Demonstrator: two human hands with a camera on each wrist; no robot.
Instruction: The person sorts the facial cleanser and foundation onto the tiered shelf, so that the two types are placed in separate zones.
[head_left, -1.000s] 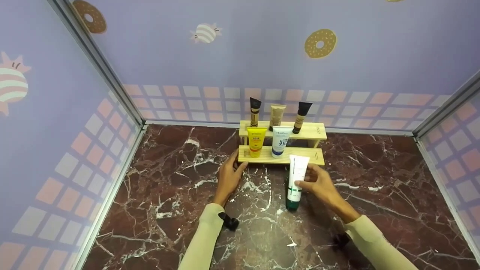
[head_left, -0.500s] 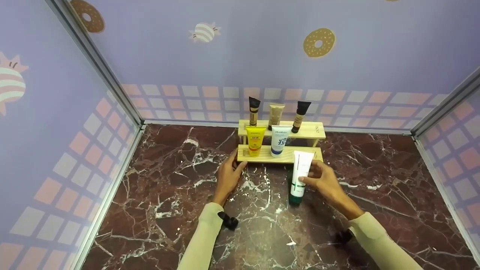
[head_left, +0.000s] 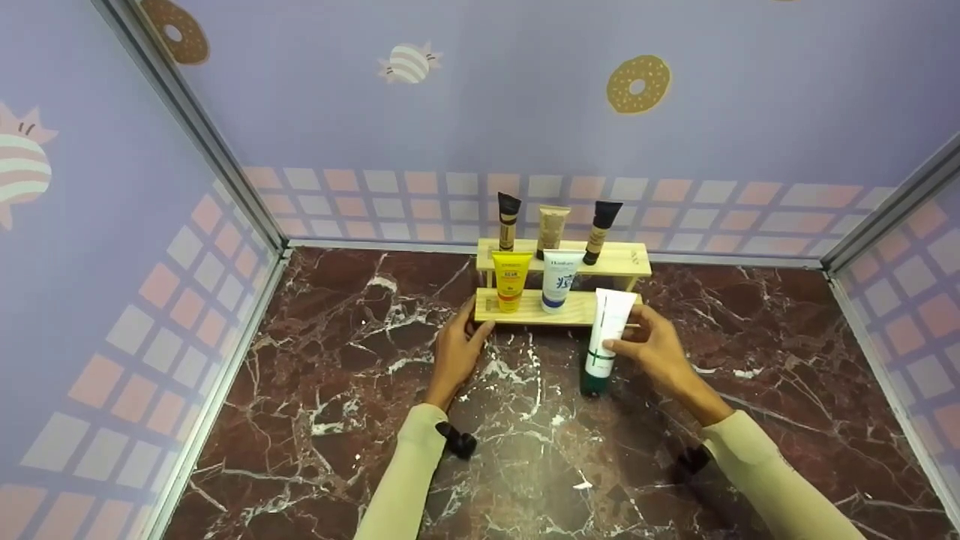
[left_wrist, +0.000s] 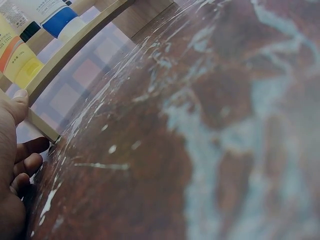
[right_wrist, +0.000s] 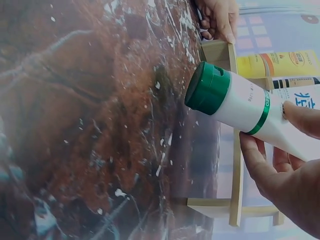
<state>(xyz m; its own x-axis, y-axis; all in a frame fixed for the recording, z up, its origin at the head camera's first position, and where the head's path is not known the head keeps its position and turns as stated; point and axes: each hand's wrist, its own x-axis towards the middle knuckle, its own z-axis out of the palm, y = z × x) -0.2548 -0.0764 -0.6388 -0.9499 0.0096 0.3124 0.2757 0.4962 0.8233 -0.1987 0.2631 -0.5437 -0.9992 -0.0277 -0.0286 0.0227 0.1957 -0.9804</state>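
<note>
My right hand [head_left: 646, 346] grips a white tube with a green cap [head_left: 604, 339], cap down, just in front of the right end of a two-step wooden rack [head_left: 628, 260]. In the right wrist view the tube [right_wrist: 240, 106] hangs above the marble with my thumb and fingers round its body. My left hand [head_left: 459, 346] rests on the rack's lower left corner, thumb on the wood [left_wrist: 37, 85]. A yellow tube [head_left: 511, 280] and a white-blue tube [head_left: 559, 278] stand on the lower step. Three slim tubes stand on the upper step.
The dark red marble top [head_left: 360, 390] is boxed in by lilac walls on the left, back and right. The rack stands near the back wall at the centre. A small white scrap [head_left: 581, 487] lies on the marble near me.
My right hand has lifted the white tube up and to the right, from the marble in front of the rack toward the lower step's right end. The left hand has stayed put.
</note>
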